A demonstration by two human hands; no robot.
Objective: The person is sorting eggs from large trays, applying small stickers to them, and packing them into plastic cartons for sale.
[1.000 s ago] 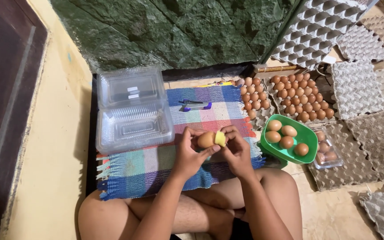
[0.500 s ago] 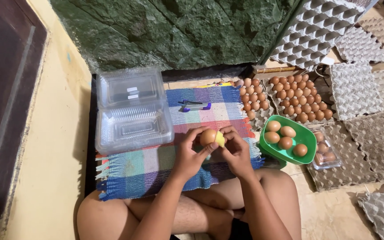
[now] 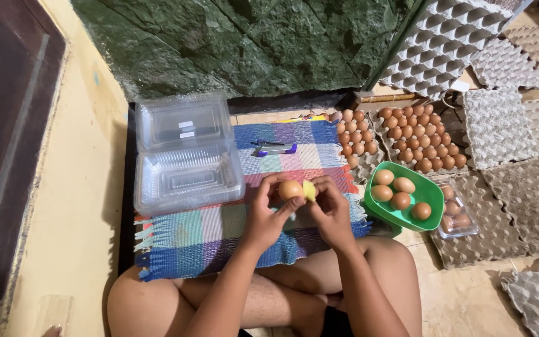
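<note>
My left hand (image 3: 266,212) holds a brown egg (image 3: 290,189) over a striped woven mat (image 3: 207,231). My right hand (image 3: 330,209) presses a small yellow piece, perhaps a sponge (image 3: 309,190), against the egg's right side. Both hands meet just above my crossed legs. To the left of them lies an open clear plastic clamshell box (image 3: 185,156), empty. To the right stands a green bowl (image 3: 422,190) with several brown eggs in it.
Trays of brown eggs (image 3: 407,140) sit behind the bowl. A small clear box with eggs (image 3: 455,212) lies beside the bowl. Empty grey egg trays (image 3: 500,125) are stacked and spread at right. A blue tool (image 3: 274,148) rests on the mat. A green tarp (image 3: 251,43) hangs behind.
The hands stay together with the egg; the egg and yellow piece have shifted only slightly between the fingers.
</note>
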